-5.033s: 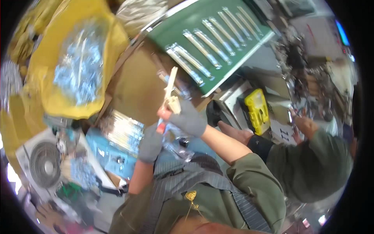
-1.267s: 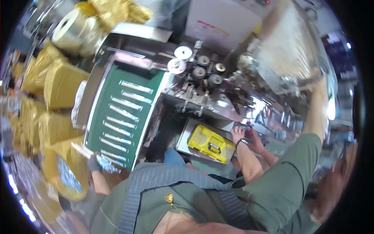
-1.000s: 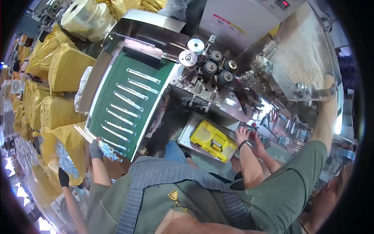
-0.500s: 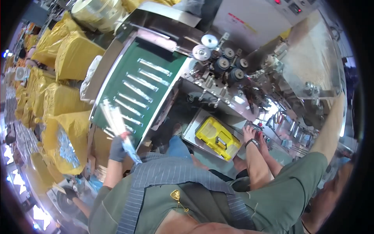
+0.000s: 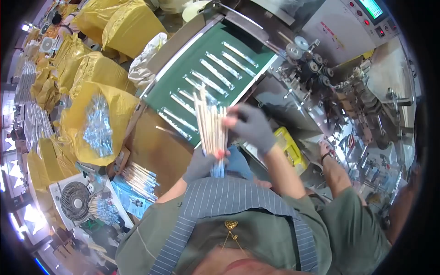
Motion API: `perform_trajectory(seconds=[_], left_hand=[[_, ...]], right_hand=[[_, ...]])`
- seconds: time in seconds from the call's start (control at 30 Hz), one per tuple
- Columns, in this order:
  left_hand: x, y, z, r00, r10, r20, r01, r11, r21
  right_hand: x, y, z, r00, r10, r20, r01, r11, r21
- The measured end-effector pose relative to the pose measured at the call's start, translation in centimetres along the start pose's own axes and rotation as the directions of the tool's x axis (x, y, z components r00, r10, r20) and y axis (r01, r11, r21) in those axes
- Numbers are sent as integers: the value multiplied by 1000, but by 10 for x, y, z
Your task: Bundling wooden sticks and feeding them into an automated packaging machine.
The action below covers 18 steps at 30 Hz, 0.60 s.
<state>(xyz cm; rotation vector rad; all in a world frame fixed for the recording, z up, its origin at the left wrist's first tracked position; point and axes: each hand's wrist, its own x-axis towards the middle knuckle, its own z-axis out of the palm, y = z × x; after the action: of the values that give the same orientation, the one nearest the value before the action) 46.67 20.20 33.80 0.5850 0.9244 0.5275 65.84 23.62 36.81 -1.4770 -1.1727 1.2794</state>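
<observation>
In front of my chest, my left hand [image 5: 201,166], in a dark grey glove with bare fingertips, is closed round the lower end of an upright bundle of wrapped chopsticks [image 5: 211,130]. The bundle shows pale sticks and blue lower ends. At its upper right side, my gloved right hand [image 5: 253,128] has its fingertips against or very near the sticks, blurred by motion. Beyond both hands, several wrapped chopsticks [image 5: 219,73] lie in a slanting row on a green conveyor belt [image 5: 172,82]. One loose stick [image 5: 166,131] rests on the brown surface [image 5: 158,149] left of the belt.
Left stand a yellow bag [image 5: 75,117] holding blue-ended packets, a fan [image 5: 75,201] and a pile of wrapped chopsticks [image 5: 140,179]. Machine rollers [image 5: 316,64] and a control cabinet [image 5: 339,30] are right. A yellow toolbox [image 5: 293,149] sits below; another person's hand [image 5: 324,147] reaches in.
My left hand has brought the bundle right and upright before my chest. My right arm, earlier stretched far right, has come in to the bundle. The view has turned, showing more of the left side.
</observation>
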Motion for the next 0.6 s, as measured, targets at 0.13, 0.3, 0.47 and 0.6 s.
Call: perform_trajectory(seconds=[0.13, 0.3, 0.47, 0.6], left_hand=[[-81, -32, -55, 974, -98, 204, 106, 994, -27], [-121, -33, -95, 1000, -12, -11, 13, 999, 34], [-122, -53, -144, 993, 114, -34, -110, 989, 101], [-131, -32, -140, 983, 148, -110, -139, 986, 87]], right_hand=[[-52, 14, 80, 995, 102, -22, -94, 969, 229], [-70, 8, 127, 994, 92, -64, -77, 975, 208], [-105, -7, 177, 984, 181, 0, -178, 968, 175], [-129, 18, 208, 984, 150, 99, -167, 967, 194]])
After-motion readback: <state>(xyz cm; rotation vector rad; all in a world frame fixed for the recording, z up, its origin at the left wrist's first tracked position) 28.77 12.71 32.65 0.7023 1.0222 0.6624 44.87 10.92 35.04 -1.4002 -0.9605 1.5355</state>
